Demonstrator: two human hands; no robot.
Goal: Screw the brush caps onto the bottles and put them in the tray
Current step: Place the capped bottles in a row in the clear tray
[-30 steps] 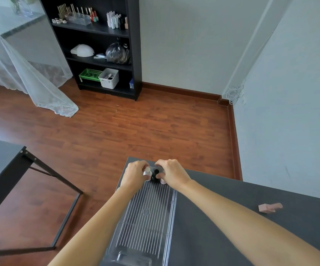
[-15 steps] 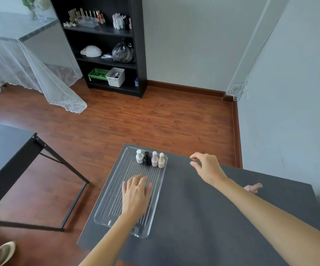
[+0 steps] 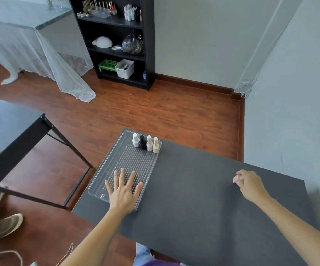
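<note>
- Your left hand lies flat with its fingers straight and spread, pressing the ribbed floor at the near end of the clear tray; it grips nothing.
- Your right hand rests on the dark table, well to the right of the tray, its fingers curled round a small pink thing that peeks out at the fingertips; too little of it shows to tell what it is.
- Four capped bottles stand upright in a row at the tray's far end, touching or nearly so: white bottle, black bottle, pink bottle, cream bottle.
- That row stands well apart from both hands, straight ahead of your left fingertips and far left of your right.
</note>
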